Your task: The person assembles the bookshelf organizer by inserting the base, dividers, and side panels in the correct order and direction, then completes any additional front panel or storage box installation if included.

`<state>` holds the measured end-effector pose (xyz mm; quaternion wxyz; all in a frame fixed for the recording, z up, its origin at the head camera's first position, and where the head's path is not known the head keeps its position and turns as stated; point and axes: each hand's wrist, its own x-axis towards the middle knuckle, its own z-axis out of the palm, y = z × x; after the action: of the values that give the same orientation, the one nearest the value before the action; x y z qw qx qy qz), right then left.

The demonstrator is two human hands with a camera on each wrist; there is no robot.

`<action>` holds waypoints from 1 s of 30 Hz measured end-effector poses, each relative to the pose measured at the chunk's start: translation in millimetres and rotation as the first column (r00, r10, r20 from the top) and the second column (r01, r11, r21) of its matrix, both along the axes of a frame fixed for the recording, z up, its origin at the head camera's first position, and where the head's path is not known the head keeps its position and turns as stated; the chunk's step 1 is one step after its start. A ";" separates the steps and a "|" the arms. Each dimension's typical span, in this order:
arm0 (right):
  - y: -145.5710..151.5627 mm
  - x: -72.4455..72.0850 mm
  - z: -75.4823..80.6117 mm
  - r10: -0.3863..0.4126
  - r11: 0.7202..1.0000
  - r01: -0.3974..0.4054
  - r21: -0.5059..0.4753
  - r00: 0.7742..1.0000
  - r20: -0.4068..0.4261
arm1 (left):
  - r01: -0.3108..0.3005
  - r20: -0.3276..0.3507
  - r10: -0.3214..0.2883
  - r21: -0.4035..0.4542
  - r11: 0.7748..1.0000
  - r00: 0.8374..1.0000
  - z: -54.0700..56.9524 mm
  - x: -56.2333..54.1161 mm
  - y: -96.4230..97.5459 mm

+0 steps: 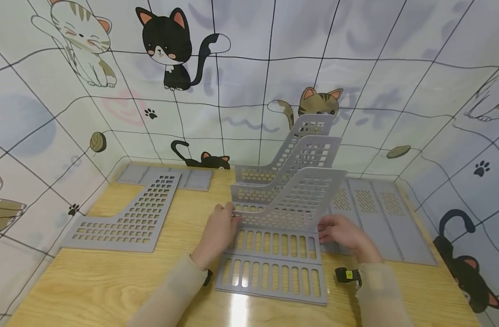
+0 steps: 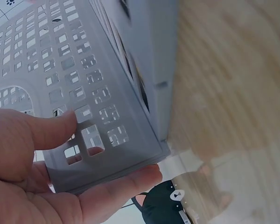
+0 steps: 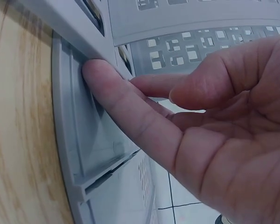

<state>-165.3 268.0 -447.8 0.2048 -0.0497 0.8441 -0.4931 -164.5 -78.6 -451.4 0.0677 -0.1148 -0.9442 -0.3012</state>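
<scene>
A grey slotted base point(image 1: 271, 277) lies on the table with three stepped, perforated divider panels standing across it. My left hand point(image 1: 219, 231) grips the low end of the nearest divider panel point(image 1: 292, 200). In the left wrist view, the thumb point(image 2: 56, 129) lies on the panel's perforated face and the fingers run under its end edge. My right hand point(image 1: 342, 234) is at the base's right edge, by that panel's lower corner. The right wrist view shows its extended fingers point(image 3: 130, 109) touching the base's edge, with the thumb held apart from the panel.
A loose perforated panel point(image 1: 130, 220) of the same stepped shape lies flat at left. Behind it is a grey ribbed panel point(image 1: 198, 179). More grey ribbed panels point(image 1: 390, 227) with slanted slots lie at right, partly behind the dividers. A cat-patterned sheet point(image 1: 241, 81) surrounds the wooden table.
</scene>
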 end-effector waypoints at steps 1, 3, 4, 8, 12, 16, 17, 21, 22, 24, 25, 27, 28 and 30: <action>0.5 0.0 0.1 -0.004 1.000 0.004 0.004 1.000 -0.002 | 0.004 -0.001 -0.004 -0.001 1.000 1.000 0.4 -0.1 0.2; 1.5 -0.2 0.4 0.000 1.000 0.000 0.011 1.000 -0.010 | 0.013 0.003 -0.013 0.006 1.000 1.000 1.7 -0.3 0.5; 1.7 -0.4 0.7 -0.001 1.000 0.001 0.013 1.000 -0.011 | 0.017 0.012 -0.017 0.012 1.000 1.000 2.0 -0.5 0.4; 2.1 -1.0 1.4 0.004 1.000 -0.004 0.012 1.000 -0.018 | 0.042 0.035 -0.044 0.051 0.998 0.998 5.1 -0.4 -0.1; 2.3 -1.5 0.7 0.012 1.000 -0.012 -0.006 0.999 -0.036 | 0.086 0.051 -0.090 0.082 0.993 0.995 7.8 -0.7 -0.2; 1.5 -1.6 0.5 0.012 1.000 -0.013 -0.023 0.999 -0.048 | 0.104 0.089 -0.115 0.116 0.988 0.989 10.0 -1.6 0.3; 0.9 -1.6 0.8 0.004 1.000 -0.005 -0.021 0.999 -0.048 | 0.108 0.096 -0.120 0.123 0.987 0.988 10.3 -2.1 0.1; -0.3 -1.8 1.9 -0.017 1.000 0.018 0.008 0.998 -0.053 | 0.136 0.153 -0.160 0.157 0.978 0.975 10.9 -4.3 -1.5; -0.4 -1.7 1.9 -0.025 1.000 0.026 0.013 0.998 -0.049 | 0.145 0.172 -0.174 0.168 0.975 0.970 11.5 -4.8 -2.8; 0.3 -1.7 1.6 -0.028 1.000 0.029 0.010 0.999 -0.043 | 0.153 0.219 -0.195 0.197 0.968 0.956 13.2 -6.7 -7.0; 0.7 -1.6 1.1 -0.031 1.000 0.031 0.001 0.999 -0.034 | 0.150 0.245 -0.199 0.205 0.967 0.949 14.7 -8.0 -10.0; 2.0 -1.6 0.4 -0.034 0.999 0.034 -0.020 0.999 -0.018 | 0.142 0.298 -0.205 0.219 0.965 0.932 18.4 -10.6 -18.4; 2.8 -1.7 0.2 -0.030 0.999 0.030 -0.027 0.999 -0.016 | 0.135 0.320 -0.201 0.218 0.967 0.926 20.3 -12.3 -23.4; 4.1 -2.2 0.2 -0.023 0.999 0.022 -0.033 1.000 -0.011 | 0.114 0.354 -0.178 0.194 0.974 0.918 25.2 -15.6 -34.5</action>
<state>-167.5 272.1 -447.5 0.1936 -0.0464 0.8374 -0.5090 -180.2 -113.1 -426.2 -0.1242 -0.1201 -0.8998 -0.4006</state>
